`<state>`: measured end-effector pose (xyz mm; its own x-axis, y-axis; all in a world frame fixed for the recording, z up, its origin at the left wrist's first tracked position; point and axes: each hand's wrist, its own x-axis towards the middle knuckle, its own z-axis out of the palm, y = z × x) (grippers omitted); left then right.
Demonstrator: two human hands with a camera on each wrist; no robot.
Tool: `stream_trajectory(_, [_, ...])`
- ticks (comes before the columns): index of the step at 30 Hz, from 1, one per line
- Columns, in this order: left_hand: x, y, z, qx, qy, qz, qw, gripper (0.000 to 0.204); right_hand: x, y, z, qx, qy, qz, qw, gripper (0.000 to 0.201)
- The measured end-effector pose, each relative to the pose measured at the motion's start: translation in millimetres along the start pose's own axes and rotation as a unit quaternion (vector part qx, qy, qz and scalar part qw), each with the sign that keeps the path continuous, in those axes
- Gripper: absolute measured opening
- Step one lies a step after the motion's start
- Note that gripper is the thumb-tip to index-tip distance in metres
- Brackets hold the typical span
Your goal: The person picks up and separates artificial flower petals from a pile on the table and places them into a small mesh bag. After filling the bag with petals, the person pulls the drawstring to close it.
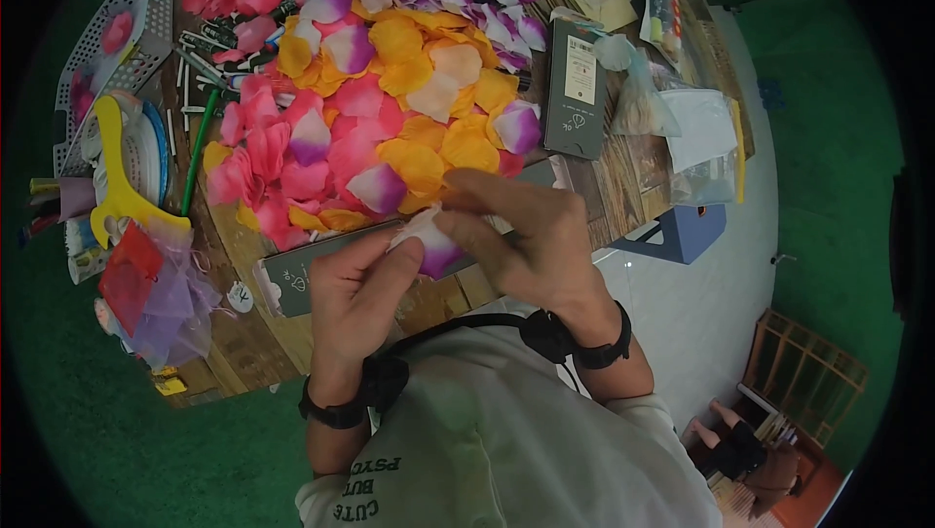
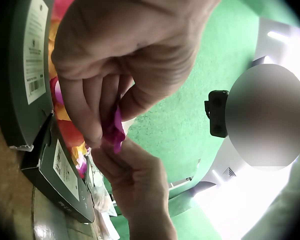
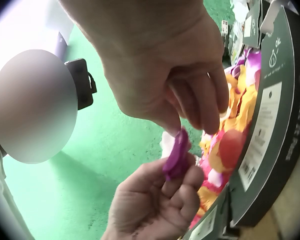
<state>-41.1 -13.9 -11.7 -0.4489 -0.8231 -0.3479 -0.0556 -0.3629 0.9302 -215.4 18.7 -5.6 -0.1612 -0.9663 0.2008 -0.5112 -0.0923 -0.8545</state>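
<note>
My left hand pinches a white-and-purple artificial petal between thumb and fingers, above the table's near edge. The petal is bent, its purple side showing in the right wrist view. At its other side is my right hand, thumb tip right at the petal's upper edge, the bent index finger apart from the thumb. Beyond both hands spreads a big heap of loose petals: pink petals, yellow petals and white-and-purple petals.
A dark flat box borders the heap at right; another dark box lies along its near side. At left are a yellow plastic piece, a green stick, mesh bags and a grey basket. Plastic bags lie at right.
</note>
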Motion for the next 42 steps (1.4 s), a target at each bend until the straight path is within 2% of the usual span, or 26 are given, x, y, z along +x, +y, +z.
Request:
stream_trajectory(1, [-0.5, -0.1, 1.0, 0.003, 0.018, -0.005, 1.000, 0.019, 1.9, 4.9, -4.1, 0.000, 0.000, 0.001, 1.000, 0.030])
stream_trajectory(3, [-1.0, -1.3, 0.7, 0.005, 0.019, 0.002, 1.000, 0.019, 10.3, 18.8, -16.5, -0.191, 0.072, -0.063, 0.977, 0.025])
stream_trajectory(4, [-0.9, -1.2, 0.1, 0.007, 0.020, 0.012, 1.000, 0.019, 14.4, 27.2, -21.8, -0.190, 0.072, -0.065, 0.977, 0.025])
stream_trajectory(6, [-1.9, 1.1, -1.9, 0.015, 0.016, 0.013, 1.000, 0.020, 22.1, 43.3, -28.9, -0.362, 0.086, -0.066, 0.926, 0.030])
stream_trajectory(9, [-1.6, -0.7, -0.9, 0.019, 0.012, 0.014, 1.000, 0.020, 27.7, 52.6, -29.2, -0.373, 0.069, -0.022, 0.925, 0.030])
stream_trajectory(13, [-4.2, -0.2, 0.6, 0.022, 0.027, 0.004, 0.999, 0.019, 29.8, 67.2, -28.1, -0.394, 0.048, -0.051, 0.916, 0.023])
stream_trajectory(16, [-3.4, 1.5, 1.5, 0.023, 0.033, 0.001, 0.999, 0.019, 29.0, 69.7, -29.8, -0.348, 0.073, -0.043, 0.933, 0.015])
stream_trajectory(18, [-3.4, 1.4, 2.9, 0.015, 0.030, 0.003, 0.999, 0.019, 29.5, 65.9, -33.4, -0.245, 0.112, -0.016, 0.963, 0.014])
stream_trajectory(19, [-2.6, 1.9, 2.9, 0.006, 0.028, 0.008, 1.000, 0.019, 30.1, 64.2, -34.9, -0.244, 0.113, -0.017, 0.963, 0.014])
stream_trajectory(21, [-0.7, 1.7, 2.5, 0.002, 0.023, 0.014, 1.000, 0.020, 28.6, 58.1, -37.6, -0.063, 0.137, 0.076, 0.986, 0.017])
stream_trajectory(22, [0.1, 1.3, 2.5, -0.002, 0.016, 0.019, 1.000, 0.020, 29.2, 49.0, -38.4, -0.063, 0.137, 0.076, 0.986, 0.017])
stream_trajectory(23, [0.5, 1.1, 2.7, -0.002, 0.017, 0.018, 1.000, 0.020, 30.6, 35.7, -39.0, 0.048, 0.144, 0.174, 0.973, 0.019])
stream_trajectory(24, [0.8, 0.9, 2.9, -0.003, 0.025, 0.019, 1.000, 0.020, 30.2, 26.3, -39.5, 0.159, 0.148, 0.269, 0.938, 0.021])
stream_trajectory(25, [1.2, 1.1, 2.8, -0.003, 0.034, 0.021, 0.999, 0.020, 28.4, 22.0, -40.4, 0.160, 0.147, 0.269, 0.938, 0.021])
stream_trajectory(27, [2.5, -0.3, 3.7, -0.022, 0.052, 0.026, 0.998, 0.019, 26.5, 16.8, -40.0, 0.339, 0.102, 0.251, 0.901, 0.023])
stream_trajectory(31, [4.3, -1.6, 4.9, -0.059, 0.102, 0.031, 0.992, 0.019, 21.8, 12.0, -30.6, 0.428, 0.057, 0.241, 0.869, 0.021])
stream_trajectory(33, [2.6, -3.4, 6.0, -0.061, 0.123, 0.052, 0.989, 0.018, 21.6, 2.0, -26.8, 0.338, 0.055, 0.277, 0.898, 0.019])
stream_trajectory(34, [2.3, -3.4, 6.1, -0.062, 0.141, 0.074, 0.985, 0.018, 19.9, -1.4, -22.9, 0.341, 0.050, 0.275, 0.897, 0.019])
stream_trajectory(35, [2.7, -2.8, 6.1, -0.060, 0.148, 0.075, 0.984, 0.018, 17.7, -5.0, -18.4, 0.200, 0.080, 0.174, 0.961, 0.016])
stream_trajectory(36, [3.6, -2.8, 6.9, -0.045, 0.163, 0.081, 0.982, 0.018, 15.7, -8.0, -13.6, 0.052, 0.108, 0.068, 0.990, 0.013])
stream_trajectory(37, [4.1, -3.2, 8.4, -0.031, 0.176, 0.086, 0.980, 0.018, 14.7, -10.5, -7.5, -0.039, 0.118, -0.027, 0.992, 0.009])
stream_trajectory(38, [3.9, -2.4, 11.2, -0.031, 0.178, 0.084, 0.980, 0.018, 12.1, -17.1, -2.1, -0.039, 0.116, -0.026, 0.992, 0.009])
stream_trajectory(40, [4.8, 1.4, 15.9, -0.033, 0.177, 0.098, 0.979, 0.017, 7.2, -33.9, 8.1, -0.136, 0.067, -0.112, 0.982, 0.009])
stream_trajectory(42, [2.0, 0.3, 14.8, -0.047, 0.173, 0.100, 0.979, 0.018, 5.6, -35.0, 17.1, -0.138, 0.060, -0.130, 0.980, 0.010])
